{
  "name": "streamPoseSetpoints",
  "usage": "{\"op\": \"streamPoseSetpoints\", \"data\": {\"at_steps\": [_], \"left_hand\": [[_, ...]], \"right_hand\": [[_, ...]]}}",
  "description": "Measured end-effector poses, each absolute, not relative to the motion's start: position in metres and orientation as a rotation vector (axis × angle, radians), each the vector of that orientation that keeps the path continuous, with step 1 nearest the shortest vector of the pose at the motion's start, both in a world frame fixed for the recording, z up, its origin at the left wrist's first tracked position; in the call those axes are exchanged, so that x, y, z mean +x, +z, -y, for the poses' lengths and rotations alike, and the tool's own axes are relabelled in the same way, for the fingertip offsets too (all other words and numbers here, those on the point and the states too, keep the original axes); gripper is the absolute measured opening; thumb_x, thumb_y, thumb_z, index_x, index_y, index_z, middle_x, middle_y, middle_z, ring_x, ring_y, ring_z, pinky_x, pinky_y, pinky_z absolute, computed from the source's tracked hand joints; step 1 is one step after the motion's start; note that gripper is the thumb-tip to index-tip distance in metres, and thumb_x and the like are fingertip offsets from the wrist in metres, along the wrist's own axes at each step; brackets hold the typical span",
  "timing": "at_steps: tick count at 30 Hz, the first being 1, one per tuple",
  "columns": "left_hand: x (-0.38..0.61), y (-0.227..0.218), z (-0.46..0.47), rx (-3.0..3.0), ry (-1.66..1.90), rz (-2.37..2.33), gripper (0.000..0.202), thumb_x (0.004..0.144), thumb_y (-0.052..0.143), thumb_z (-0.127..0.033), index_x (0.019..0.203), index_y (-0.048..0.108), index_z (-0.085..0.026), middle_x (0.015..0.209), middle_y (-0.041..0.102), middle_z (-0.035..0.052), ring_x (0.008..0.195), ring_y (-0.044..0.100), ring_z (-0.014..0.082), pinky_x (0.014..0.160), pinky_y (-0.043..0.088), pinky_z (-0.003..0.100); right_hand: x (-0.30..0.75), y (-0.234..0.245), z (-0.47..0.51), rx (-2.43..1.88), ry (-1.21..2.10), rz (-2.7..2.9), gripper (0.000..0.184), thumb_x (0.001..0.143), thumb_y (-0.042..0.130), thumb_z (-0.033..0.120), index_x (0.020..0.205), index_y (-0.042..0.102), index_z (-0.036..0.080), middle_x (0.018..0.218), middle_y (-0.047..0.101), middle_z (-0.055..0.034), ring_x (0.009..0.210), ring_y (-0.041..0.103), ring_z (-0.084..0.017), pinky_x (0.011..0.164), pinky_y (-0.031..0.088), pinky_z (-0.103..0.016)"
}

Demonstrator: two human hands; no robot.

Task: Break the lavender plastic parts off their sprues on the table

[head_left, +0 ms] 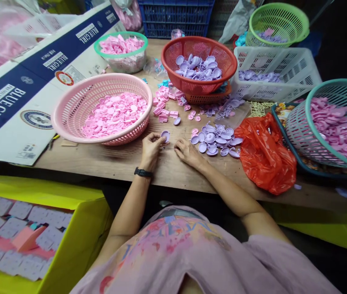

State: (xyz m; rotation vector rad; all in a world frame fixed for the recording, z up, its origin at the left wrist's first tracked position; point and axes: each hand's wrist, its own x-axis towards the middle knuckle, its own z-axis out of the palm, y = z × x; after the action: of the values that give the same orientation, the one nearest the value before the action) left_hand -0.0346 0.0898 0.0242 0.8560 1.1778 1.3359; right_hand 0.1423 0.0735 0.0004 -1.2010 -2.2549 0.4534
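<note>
A light purple oval plastic piece [165, 136] is pinched upright between the thumb and fingers of my left hand [151, 149], just above the wooden table. My right hand [189, 152] rests on the table a short way to the right, its fingers curled in; whether something small sits between the fingertips is hidden. A heap of purple oval plastic pieces [214, 139] lies beyond my right hand. One more purple oval piece [177, 121] lies alone behind the two hands. Small pink plastic parts [162, 112] are scattered farther back.
A pink basket [66, 122] of pink parts stands at left, a red colander [169, 57] of purple pieces behind. At right are a crumpled red plastic bag [265, 155] and a tilted teal basket [302, 118]. A flattened carton [16, 98] leans left; a yellow box [78, 228] sits below.
</note>
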Motion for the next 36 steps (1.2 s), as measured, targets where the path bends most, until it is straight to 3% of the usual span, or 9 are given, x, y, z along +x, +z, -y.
{"op": "streamPoseSetpoints", "data": {"at_steps": [5, 10, 15, 18, 21, 24, 29, 36], "left_hand": [[-0.026, 0.024, -0.085, 0.876, 1.348, -1.101, 0.051, 0.054, 0.091, -0.037, 0.095, 0.065, -0.018, 0.069, 0.069, -0.002, 0.054, 0.067, 0.0125, 0.054, 0.052, 0.022], [-0.02, 0.018, -0.091, 0.937, 1.347, -1.128, 0.039, 0.057, 0.088, -0.038, 0.082, 0.069, -0.015, 0.074, 0.073, 0.0022, 0.06, 0.068, 0.0127, 0.058, 0.054, 0.023], [-0.009, 0.017, -0.098, 1.046, 1.348, -1.131, 0.036, 0.061, 0.087, -0.038, 0.074, 0.061, -0.016, 0.067, 0.069, 0.0004, 0.062, 0.069, 0.0134, 0.061, 0.055, 0.022], [0.0, 0.016, -0.098, 1.127, 1.366, -1.121, 0.034, 0.065, 0.084, -0.036, 0.085, 0.063, -0.017, 0.067, 0.069, -0.0007, 0.061, 0.068, 0.0137, 0.06, 0.056, 0.023], [0.007, 0.011, -0.095, 1.234, 1.378, -1.126, 0.03, 0.074, 0.076, -0.037, 0.095, 0.069, -0.017, 0.073, 0.072, 0.0008, 0.064, 0.069, 0.0146, 0.064, 0.057, 0.026], [0.01, 0.005, -0.092, 1.3, 1.376, -1.166, 0.025, 0.078, 0.072, -0.04, 0.09, 0.072, -0.018, 0.076, 0.073, 0.002, 0.065, 0.069, 0.0153, 0.065, 0.058, 0.027], [0.011, 0.0, -0.089, 1.253, 1.38, -1.156, 0.024, 0.078, 0.072, -0.041, 0.087, 0.071, -0.019, 0.081, 0.075, 0.0031, 0.069, 0.07, 0.0165, 0.068, 0.059, 0.03], [0.01, 0.002, -0.084, 1.384, 1.411, -1.208, 0.016, 0.083, 0.068, -0.036, 0.085, 0.072, -0.02, 0.081, 0.075, 0.0018, 0.071, 0.069, 0.0157, 0.07, 0.055, 0.027]], "right_hand": [[0.147, 0.009, -0.072, -1.186, 0.516, 2.076, 0.011, 0.095, 0.052, 0.016, 0.094, 0.063, 0.017, 0.094, 0.065, -0.0079, 0.085, 0.061, -0.019, 0.081, 0.05, -0.032], [0.154, 0.016, -0.076, -1.182, 0.752, 1.737, 0.008, 0.088, 0.064, 0.023, 0.087, 0.071, 0.018, 0.084, 0.073, -0.0037, 0.075, 0.069, -0.017, 0.07, 0.054, -0.027], [0.16, 0.018, -0.08, -1.184, 0.613, 1.722, 0.014, 0.089, 0.062, 0.021, 0.091, 0.076, 0.021, 0.097, 0.078, -0.0058, 0.091, 0.073, -0.02, 0.083, 0.057, -0.032], [0.162, 0.021, -0.08, -1.16, 0.489, 1.765, 0.017, 0.09, 0.059, 0.017, 0.093, 0.075, 0.021, 0.102, 0.077, -0.007, 0.098, 0.072, -0.021, 0.091, 0.055, -0.034], [0.163, 0.024, -0.078, -1.18, 0.423, 1.785, 0.018, 0.092, 0.058, 0.016, 0.102, 0.072, 0.02, 0.104, 0.075, -0.0082, 0.097, 0.07, -0.021, 0.09, 0.055, -0.034], [0.163, 0.027, -0.075, -1.224, 0.431, 1.747, 0.022, 0.091, 0.06, 0.018, 0.111, 0.068, 0.019, 0.102, 0.073, -0.0081, 0.086, 0.069, -0.019, 0.083, 0.056, -0.033], [0.162, 0.027, -0.074, -1.206, 0.483, 1.665, 0.006, 0.088, 0.066, 0.022, 0.09, 0.071, 0.02, 0.107, 0.074, -0.0085, 0.085, 0.07, -0.018, 0.08, 0.058, -0.032], [0.161, 0.024, -0.075, -1.241, 0.601, 1.589, 0.01, 0.086, 0.064, 0.022, 0.09, 0.072, 0.018, 0.081, 0.075, -0.0026, 0.068, 0.07, -0.016, 0.065, 0.056, -0.026]]}}
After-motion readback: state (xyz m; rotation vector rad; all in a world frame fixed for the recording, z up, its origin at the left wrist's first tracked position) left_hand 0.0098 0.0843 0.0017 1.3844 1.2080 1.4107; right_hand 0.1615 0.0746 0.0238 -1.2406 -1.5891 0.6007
